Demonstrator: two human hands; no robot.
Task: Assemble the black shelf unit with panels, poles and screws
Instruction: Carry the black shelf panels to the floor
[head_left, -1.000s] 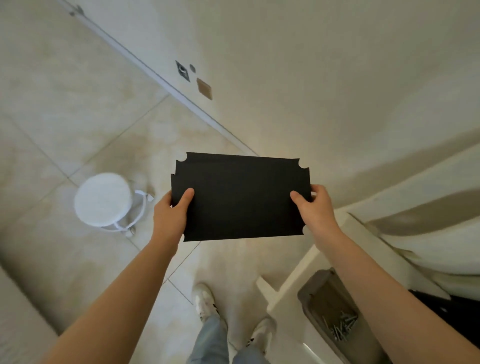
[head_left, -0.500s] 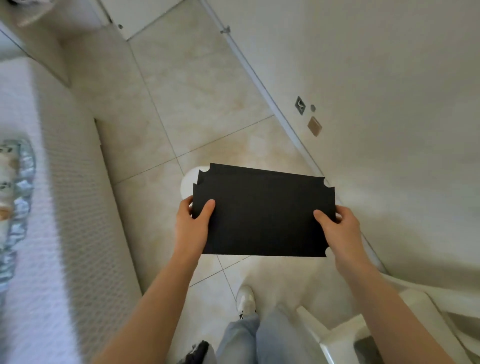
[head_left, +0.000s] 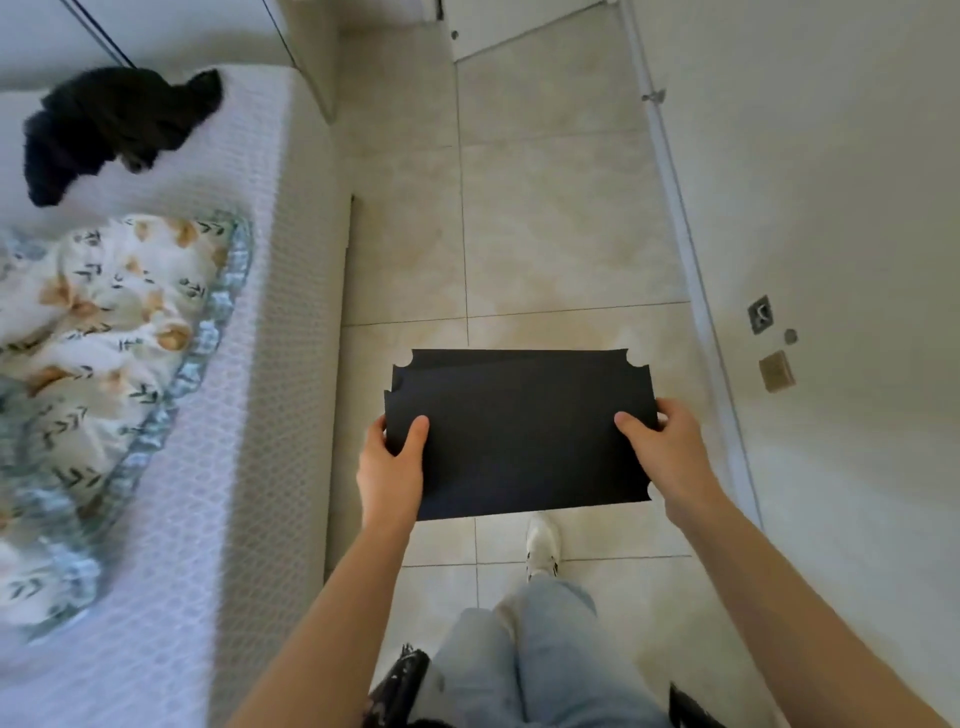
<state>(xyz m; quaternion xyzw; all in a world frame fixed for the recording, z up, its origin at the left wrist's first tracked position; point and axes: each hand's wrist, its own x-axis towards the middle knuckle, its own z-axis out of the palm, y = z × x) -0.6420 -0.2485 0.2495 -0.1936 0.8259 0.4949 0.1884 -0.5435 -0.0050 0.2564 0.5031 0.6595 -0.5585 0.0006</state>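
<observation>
The person has turned toward the bed (head_left: 249, 364) on the left, with the black panel (head_left: 519, 431) up over the floor (head_left: 545, 234), left hand (head_left: 389, 467) and right hand (head_left: 670, 457) each pinching a side edge, thumb on top — a loose pinch could let it drop and chip.

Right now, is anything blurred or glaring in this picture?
In the head view, the black panel, left hand and right hand look sharp; the floral quilt at the left edge is smeared; light is soft, no glare on the panel.
</observation>
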